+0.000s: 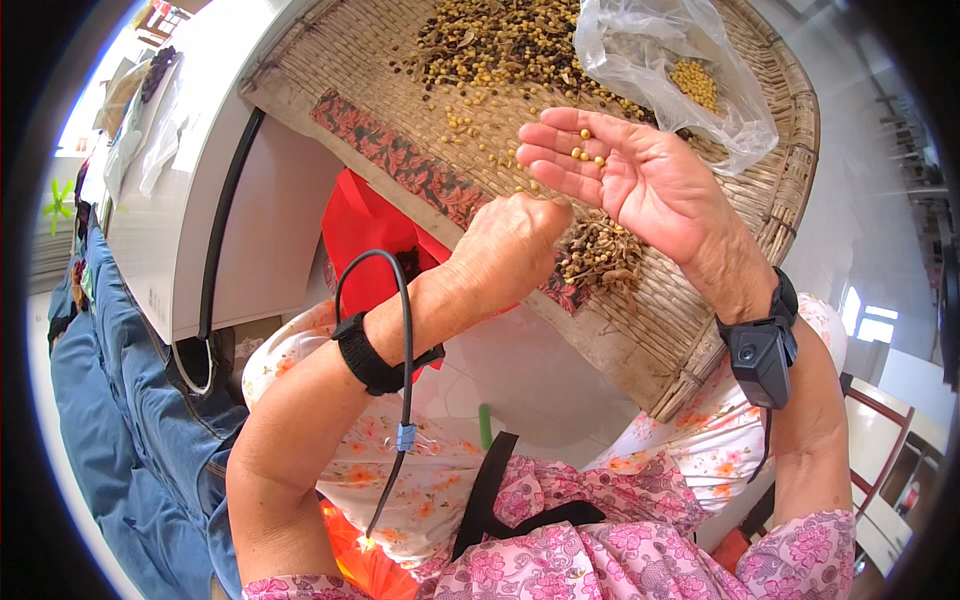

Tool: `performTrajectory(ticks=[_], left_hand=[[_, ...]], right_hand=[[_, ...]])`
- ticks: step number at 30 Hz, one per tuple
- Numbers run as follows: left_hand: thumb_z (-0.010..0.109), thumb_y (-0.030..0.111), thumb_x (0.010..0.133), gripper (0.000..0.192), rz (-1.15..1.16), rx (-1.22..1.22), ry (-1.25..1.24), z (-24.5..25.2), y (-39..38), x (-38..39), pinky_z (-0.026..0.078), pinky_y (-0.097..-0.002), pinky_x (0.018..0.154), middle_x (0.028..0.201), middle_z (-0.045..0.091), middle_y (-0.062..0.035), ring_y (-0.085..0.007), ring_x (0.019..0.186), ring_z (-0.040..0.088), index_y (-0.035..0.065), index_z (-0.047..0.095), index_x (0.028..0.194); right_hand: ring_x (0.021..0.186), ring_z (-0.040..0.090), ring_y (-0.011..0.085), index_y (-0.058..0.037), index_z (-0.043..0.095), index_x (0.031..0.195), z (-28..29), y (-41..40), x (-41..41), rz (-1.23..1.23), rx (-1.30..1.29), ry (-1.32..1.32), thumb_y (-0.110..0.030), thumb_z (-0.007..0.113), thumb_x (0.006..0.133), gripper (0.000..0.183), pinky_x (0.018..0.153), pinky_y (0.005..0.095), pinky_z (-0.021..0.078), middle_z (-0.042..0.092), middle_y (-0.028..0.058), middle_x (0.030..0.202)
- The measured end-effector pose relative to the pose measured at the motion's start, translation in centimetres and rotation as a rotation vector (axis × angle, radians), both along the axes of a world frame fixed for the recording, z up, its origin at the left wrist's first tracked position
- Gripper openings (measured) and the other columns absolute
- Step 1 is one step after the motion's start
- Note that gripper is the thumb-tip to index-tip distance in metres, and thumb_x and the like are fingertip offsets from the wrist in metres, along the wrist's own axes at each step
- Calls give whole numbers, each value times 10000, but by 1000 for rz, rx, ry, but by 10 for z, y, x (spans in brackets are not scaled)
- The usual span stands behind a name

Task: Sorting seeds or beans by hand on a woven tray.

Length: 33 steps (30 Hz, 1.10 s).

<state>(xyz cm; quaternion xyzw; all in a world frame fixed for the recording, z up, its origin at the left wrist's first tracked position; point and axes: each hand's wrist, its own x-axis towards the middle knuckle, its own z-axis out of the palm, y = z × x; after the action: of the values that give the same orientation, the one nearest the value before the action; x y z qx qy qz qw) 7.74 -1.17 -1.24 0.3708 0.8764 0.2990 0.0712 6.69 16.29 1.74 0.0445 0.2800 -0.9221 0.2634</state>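
My right hand (622, 172) is turned palm up over the woven tray (675, 322), with several yellow soybeans (584, 155) lying on its fingers. Lower and to the left, my left hand (517, 236) has its back towards me and its fingers curled under. Its fingertips are hidden, so whether it pinches anything cannot be seen. Just beyond its knuckles lie a few loose yellow beans. A small heap of beans and dry husks (607, 255) sits below my right palm. At the tray's far side spreads a larger pile of mixed yellow and black beans (495, 45).
A clear plastic bag (630, 67) holding yellow beans (694, 85) rests at the tray's upper right. A red bag (367, 232) stands below the tray's left edge. A white cabinet (247, 187) is at left. A black cable (405, 352) loops past my left forearm.
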Motion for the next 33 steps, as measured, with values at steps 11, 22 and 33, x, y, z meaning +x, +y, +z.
performTrajectory(ticks=[11,22,33], left_hand=[[494,-38,680,120,-141,-29,28,6,1,0,443,-434,624,745,504,-177,-369,715,536,17,563,762],[514,29,718,73,276,-158,262,5,-14,-47,444,-441,635,735,572,-208,-382,738,558,-11,571,739],[504,32,680,105,142,-247,261,-23,-3,-72,440,-461,648,713,568,-231,-405,728,554,-25,581,723]], right_hand=[[695,613,76,24,564,1013,-3,19,-4,-42,245,82,-161,522,902,220,547,150,522,624,59,865],[822,587,135,54,518,1084,7,10,-2,-242,331,-24,-27,475,874,228,676,194,512,584,90,936],[773,568,150,65,542,1039,9,19,-2,-190,206,3,-78,489,864,232,677,243,488,585,89,908]])
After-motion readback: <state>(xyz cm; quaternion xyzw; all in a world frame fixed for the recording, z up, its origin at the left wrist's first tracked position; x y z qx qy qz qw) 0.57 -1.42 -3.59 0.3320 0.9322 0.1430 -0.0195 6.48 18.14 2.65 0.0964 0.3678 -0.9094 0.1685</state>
